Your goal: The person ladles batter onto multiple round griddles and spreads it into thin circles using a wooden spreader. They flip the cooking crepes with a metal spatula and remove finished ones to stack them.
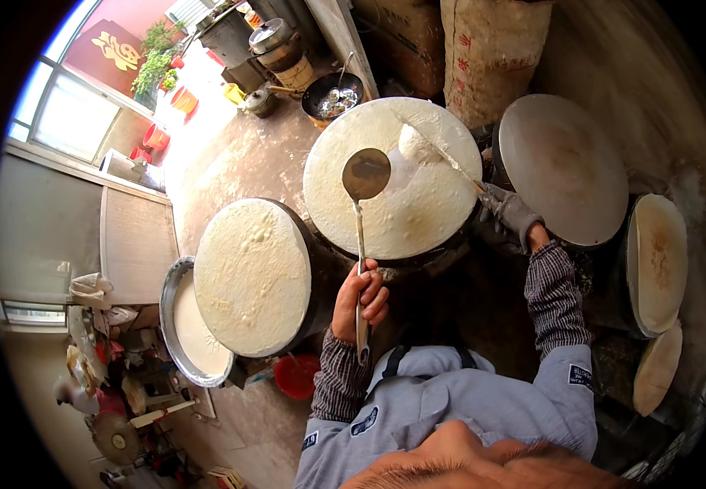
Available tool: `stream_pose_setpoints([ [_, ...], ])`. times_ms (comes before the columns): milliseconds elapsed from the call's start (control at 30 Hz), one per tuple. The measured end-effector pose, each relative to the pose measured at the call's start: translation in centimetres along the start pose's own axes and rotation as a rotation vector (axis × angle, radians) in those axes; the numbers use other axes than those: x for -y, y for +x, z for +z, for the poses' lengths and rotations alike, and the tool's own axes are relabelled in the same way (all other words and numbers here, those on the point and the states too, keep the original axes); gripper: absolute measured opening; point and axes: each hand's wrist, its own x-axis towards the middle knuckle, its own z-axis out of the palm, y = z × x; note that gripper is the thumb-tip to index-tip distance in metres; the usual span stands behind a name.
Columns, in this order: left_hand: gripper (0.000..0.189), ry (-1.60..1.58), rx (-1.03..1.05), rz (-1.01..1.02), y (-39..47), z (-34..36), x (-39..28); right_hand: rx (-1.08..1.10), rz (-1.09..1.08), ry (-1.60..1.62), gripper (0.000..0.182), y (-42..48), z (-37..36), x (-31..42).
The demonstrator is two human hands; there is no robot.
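My bare left hand (360, 301) grips the metal handle of a ladle (366, 174). The ladle's round bowl is over a large round griddle (411, 241) coated with pale batter. In a grey glove, my right hand (507, 213) holds a batter-smeared spreader (440, 154) by its wooden handle. The spreader's blade lies across the far right part of the griddle, beside a heap of wet batter (417, 145). To the left, a second round griddle (252, 278) carries a bubbly pale sheet. A metal basin (166, 312) of creamy batter stands partly behind it.
On the right are a bare-looking griddle (564, 171), another griddle with a browned sheet (659, 263) and a pale round piece (659, 370). Beyond the middle griddle stand a wok (313, 101) and a printed sack (490, 61). A red bucket (297, 374) is low at my left.
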Motion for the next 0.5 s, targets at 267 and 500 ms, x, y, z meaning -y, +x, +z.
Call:
stream_pose_setpoints([
  [267,0.016,0.128,-0.09,0.008,1.1,1.0,-0.3,0.007,0.1,0.321,0.038,-4.3,0.4,-0.3],
  [500,0.018,0.232,-0.16,0.033,1.6,2.0,-0.9,0.049,0.015,0.22,0.038,-3.3,1.0,0.1],
])
